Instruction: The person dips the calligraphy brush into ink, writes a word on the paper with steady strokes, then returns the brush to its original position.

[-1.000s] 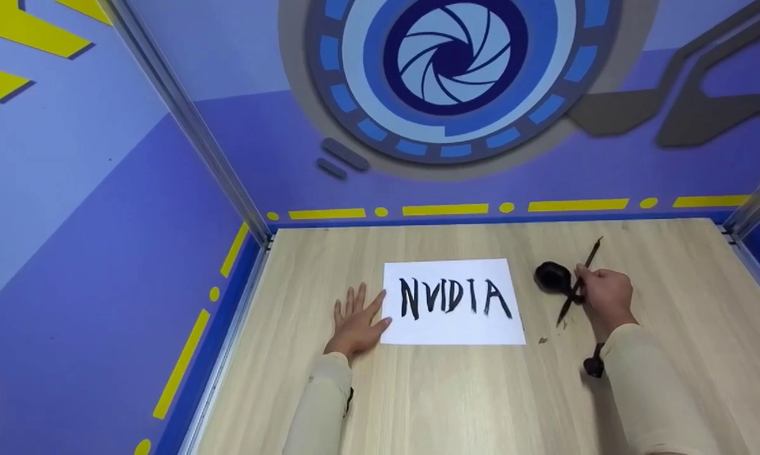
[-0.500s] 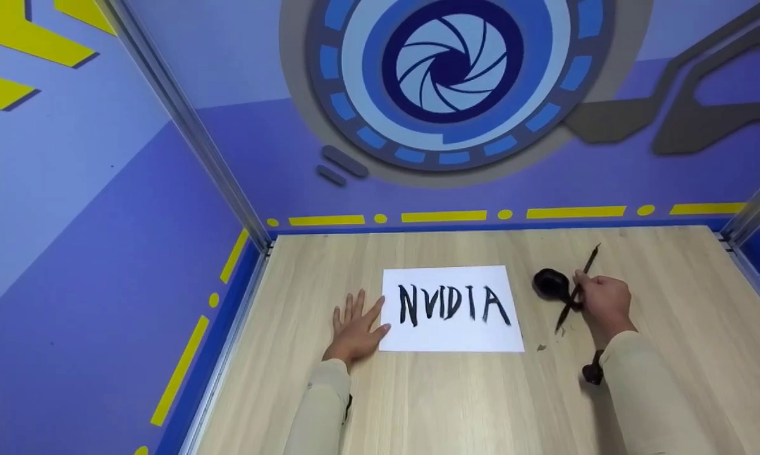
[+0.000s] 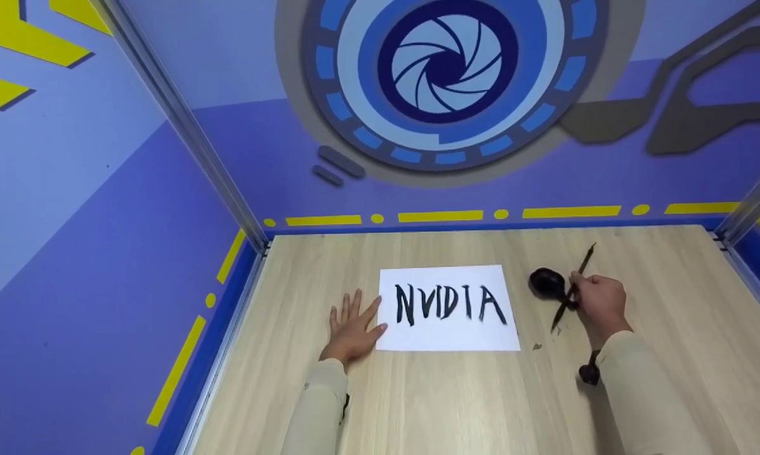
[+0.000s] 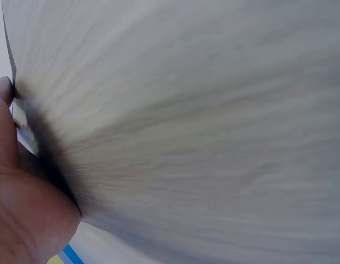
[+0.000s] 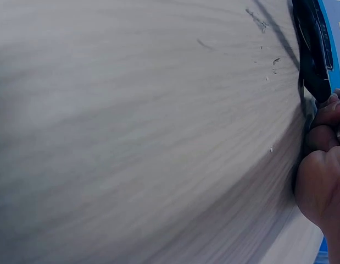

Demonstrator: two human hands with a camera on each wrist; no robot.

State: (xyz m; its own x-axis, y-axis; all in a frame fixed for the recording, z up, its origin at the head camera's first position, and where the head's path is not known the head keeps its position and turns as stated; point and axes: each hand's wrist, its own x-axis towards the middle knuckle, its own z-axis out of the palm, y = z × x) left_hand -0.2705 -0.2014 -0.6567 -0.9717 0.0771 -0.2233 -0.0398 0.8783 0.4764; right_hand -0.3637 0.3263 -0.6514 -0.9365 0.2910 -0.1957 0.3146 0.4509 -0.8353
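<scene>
A white sheet of paper (image 3: 449,341) lies on the table, with "NVIDIA" painted across it in black strokes. My left hand (image 3: 351,332) rests palm down at the sheet's left side, fingers spread, thumb and index finger at its edge. To the right of the paper, my right hand (image 3: 601,300) pinches a dark writing brush (image 3: 585,258) between thumb and fingers. The brush slants across the short handle of a black ink dish (image 3: 547,282), its tip pointing down toward the front. In the right wrist view, curled fingers (image 5: 323,137) are beside the dish's handle.
Small dark smudges (image 3: 537,346) mark the wooden table (image 3: 443,404) between paper and right hand. A black device (image 3: 588,374) is at the right wrist. Printed blue and purple panels (image 3: 355,196) border the table at the back and sides.
The head view has shifted slightly. Both hands, the paper, the brush and the ink dish keep their places relative to one another.
</scene>
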